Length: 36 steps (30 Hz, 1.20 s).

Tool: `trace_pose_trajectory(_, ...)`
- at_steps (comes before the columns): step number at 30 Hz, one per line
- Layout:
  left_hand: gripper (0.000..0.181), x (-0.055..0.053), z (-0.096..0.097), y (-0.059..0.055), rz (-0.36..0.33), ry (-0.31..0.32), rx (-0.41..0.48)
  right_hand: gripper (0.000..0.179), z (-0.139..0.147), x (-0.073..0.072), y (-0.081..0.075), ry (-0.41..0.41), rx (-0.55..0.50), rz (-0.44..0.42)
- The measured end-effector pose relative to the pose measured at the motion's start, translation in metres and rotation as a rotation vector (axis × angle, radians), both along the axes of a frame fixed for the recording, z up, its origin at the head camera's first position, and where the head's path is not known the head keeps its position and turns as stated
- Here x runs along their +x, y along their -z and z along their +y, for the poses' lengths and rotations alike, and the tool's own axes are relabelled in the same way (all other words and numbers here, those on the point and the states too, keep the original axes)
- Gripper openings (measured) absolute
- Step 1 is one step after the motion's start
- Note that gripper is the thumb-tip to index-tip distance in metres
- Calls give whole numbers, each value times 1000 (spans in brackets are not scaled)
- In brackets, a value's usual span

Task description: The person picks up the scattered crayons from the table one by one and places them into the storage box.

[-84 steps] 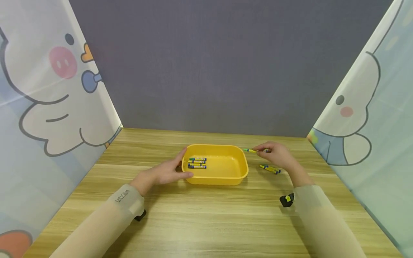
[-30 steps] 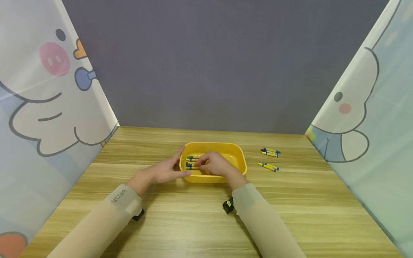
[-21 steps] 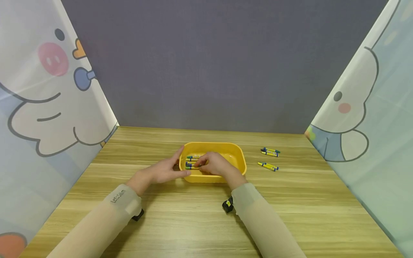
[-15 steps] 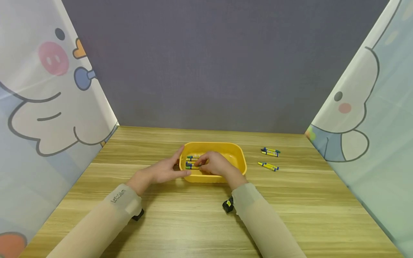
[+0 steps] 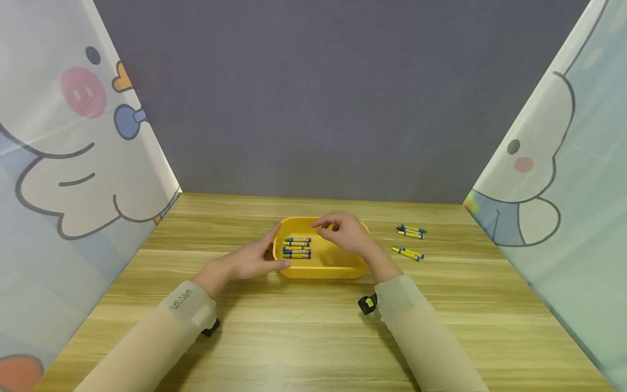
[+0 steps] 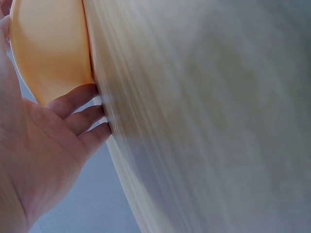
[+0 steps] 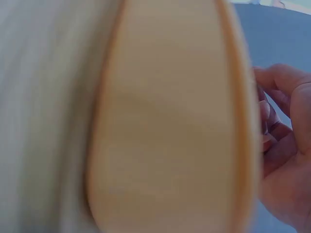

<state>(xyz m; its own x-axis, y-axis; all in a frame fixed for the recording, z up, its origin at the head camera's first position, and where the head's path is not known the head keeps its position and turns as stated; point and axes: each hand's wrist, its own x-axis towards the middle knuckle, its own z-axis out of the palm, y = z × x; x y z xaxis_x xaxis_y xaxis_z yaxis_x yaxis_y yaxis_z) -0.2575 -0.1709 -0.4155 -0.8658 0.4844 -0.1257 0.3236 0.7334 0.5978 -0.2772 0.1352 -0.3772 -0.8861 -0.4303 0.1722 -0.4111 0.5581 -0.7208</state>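
A shallow yellow plastic tray (image 5: 323, 273) sits on the table, with several crayons (image 5: 296, 247) lying side by side at its left end. My left hand (image 5: 250, 261) holds that end, thumb over the front rim and index finger at the back corner. In the left wrist view, the other fingers (image 6: 82, 104) lie against the tray's outer wall, near the tabletop. Above the right half of the tray is my right hand (image 5: 346, 233), thumb and fingers loosely bent and apart, nothing between them. In the right wrist view, the tray's wall (image 7: 165, 121) covers part of that hand.
Right of the tray, loose crayons lie in two small groups: a back group (image 5: 411, 232) and a front pair (image 5: 408, 253). The wooden table (image 5: 303, 337) meets a dark grey panel (image 5: 323, 109) behind. Cartoon-printed cloths (image 5: 49, 163) hang at both sides.
My right hand brought a crayon from the right into the tray, let it go beside the others at the left end, then rose back and right. My left hand stays on the tray.
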Motion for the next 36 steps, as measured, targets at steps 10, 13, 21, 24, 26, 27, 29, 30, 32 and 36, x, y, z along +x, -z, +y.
trace_pose_trajectory(10,122,1,-3,3,2,1,2,24,91,6,-10,117,38,-11)
trace_pose_trajectory(13,122,1,-3,5,-7,2,-1,28,121,7,-2,144,62,-31)
trace_pose_trajectory(21,122,1,-2,6,-27,6,23,31,193,5,19,168,168,-76)
trace_pose_trajectory(24,122,1,-1,5,-21,5,18,30,211,5,24,182,222,-113)
trace_pose_trajectory(26,122,1,-1,5,-19,2,13,29,221,6,28,192,262,-118)
trace_pose_trajectory(27,121,1,-1,5,-16,2,8,28,225,6,29,194,270,-125)
trace_pose_trajectory(29,121,1,-1,4,-11,-2,0,27,231,6,33,196,285,-124)
trace_pose_trajectory(30,121,1,-1,4,-11,-2,-2,26,233,7,34,195,293,-121)
trace_pose_trajectory(32,121,1,-1,4,-7,-3,-4,25,235,7,35,191,302,-120)
trace_pose_trajectory(36,121,1,0,5,0,-7,-6,27,241,10,35,196,301,-138)
